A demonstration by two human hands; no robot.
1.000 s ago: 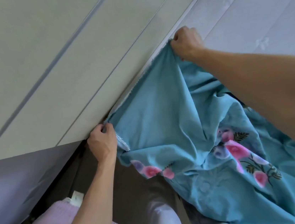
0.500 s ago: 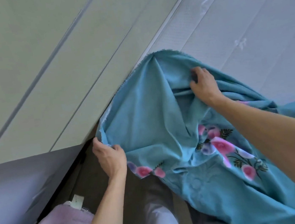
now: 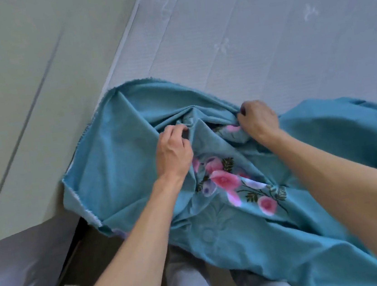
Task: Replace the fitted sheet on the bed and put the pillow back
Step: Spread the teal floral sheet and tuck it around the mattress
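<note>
from the head view: your left hand [image 3: 174, 153] sits on the bunched middle of the sheet [image 3: 123, 165], fingers curled and pinching a fold of the teal cloth. your right hand [image 3: 258, 120] is off to its right and a little farther away, fingers curled round a gathered ridge of the same sheet, thumb tucked under the cloth. between the two hands the fabric rises in deep creases.

the sheet lies crumpled over the near corner of the mattress [image 3: 263, 26]. its frayed edge runs beyond your left hand and down to that hand's left, where a corner hangs over the side of the bed. a pink flower print [image 3: 225, 181] shows just below your left wrist, between your forearms. more sheet trails past your right forearm toward the right edge of view.

beyond both hands the mattress is bare, pale and quilted. left of your left hand a pale wall [image 3: 22, 92] meets the mattress edge. below your arms you can see your legs in light trousers [image 3: 188, 283].
</note>
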